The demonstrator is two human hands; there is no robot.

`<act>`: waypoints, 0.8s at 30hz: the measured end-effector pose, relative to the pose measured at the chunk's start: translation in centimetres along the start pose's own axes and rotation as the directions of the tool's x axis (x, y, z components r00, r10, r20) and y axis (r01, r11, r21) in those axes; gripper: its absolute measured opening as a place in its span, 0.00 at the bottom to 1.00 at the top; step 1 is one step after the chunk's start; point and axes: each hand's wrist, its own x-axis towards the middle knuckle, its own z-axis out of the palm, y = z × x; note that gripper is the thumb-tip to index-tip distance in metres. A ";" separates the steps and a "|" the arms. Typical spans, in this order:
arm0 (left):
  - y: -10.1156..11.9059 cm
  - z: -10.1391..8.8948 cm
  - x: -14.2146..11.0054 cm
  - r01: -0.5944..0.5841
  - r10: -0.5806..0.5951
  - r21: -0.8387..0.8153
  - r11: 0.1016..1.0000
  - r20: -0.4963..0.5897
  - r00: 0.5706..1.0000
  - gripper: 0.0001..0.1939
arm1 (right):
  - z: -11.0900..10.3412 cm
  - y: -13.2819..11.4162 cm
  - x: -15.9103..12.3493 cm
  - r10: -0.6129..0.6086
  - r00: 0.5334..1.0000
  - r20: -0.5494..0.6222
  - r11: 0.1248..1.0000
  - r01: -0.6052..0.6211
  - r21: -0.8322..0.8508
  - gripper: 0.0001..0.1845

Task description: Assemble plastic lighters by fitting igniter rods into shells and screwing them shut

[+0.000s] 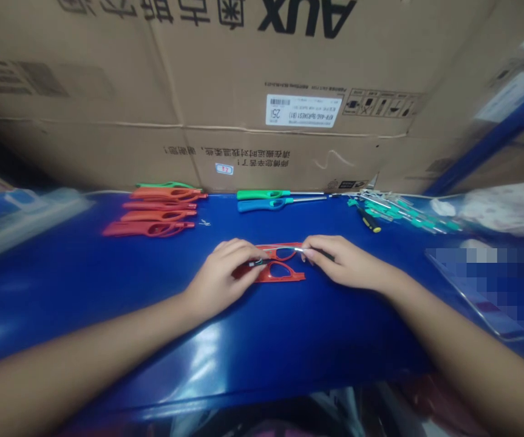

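Observation:
Two orange-red lighter shell halves [296, 277] lie side by side on the blue table, each with an oval finger opening. My left hand [227, 273] is closed over their left ends, with a small black part with a pale end [258, 263] pinched in its fingers. A thin pale wire [277, 248] runs across the far shell half to the fingertips of my right hand [341, 261]. Those fingertips pinch the wire near its whitish tip. Something dark shows under the right palm; what it is I cannot tell.
Orange and green lighter shells [159, 212] are stacked at the back left. Behind my hands lie a green lighter [262, 195] and a blue lighter [262, 205]. To the right are a yellow-black screwdriver [371, 222] and a pile of metal tubes with green parts [402, 209]. A large carton [225, 73] walls the back.

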 end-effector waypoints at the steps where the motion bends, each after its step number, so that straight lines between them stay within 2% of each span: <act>1: 0.0 0.0 0.0 -0.016 0.016 -0.022 1.000 -0.008 1.000 0.06 | -0.1 0.0 0.0 0.005 1.000 0.009 1.000 -0.005 -0.003 0.13; 5: 0.3 0.0 -0.1 -0.088 0.087 -0.088 0.992 -0.020 0.996 0.07 | -0.9 0.1 -0.3 0.024 0.999 0.044 0.999 -0.026 0.039 0.11; 8: 0.4 -0.1 -0.2 -0.110 0.109 -0.105 0.988 -0.020 0.994 0.07 | -1.3 0.0 -0.5 -0.018 0.996 0.091 1.000 0.017 0.017 0.10; 12: 0.2 -0.1 -0.1 -0.070 0.071 -0.098 0.993 0.008 0.997 0.07 | -1.5 0.1 -0.6 -0.077 0.983 0.167 0.997 0.075 0.019 0.09; 16: -0.1 0.1 0.0 0.019 -0.015 -0.080 0.997 0.050 0.999 0.08 | -1.5 0.1 -0.7 -0.013 0.985 0.174 0.999 0.006 0.041 0.11; 19: -0.2 0.3 0.1 0.074 -0.070 -0.068 0.995 0.068 0.995 0.09 | -1.5 0.0 -0.8 -0.022 0.984 0.175 0.999 0.016 0.034 0.11; 24: -0.4 0.5 0.0 0.064 -0.060 -0.048 0.997 0.078 0.995 0.10 | -1.6 -0.2 -0.9 -0.004 0.981 0.196 1.000 0.007 -0.015 0.07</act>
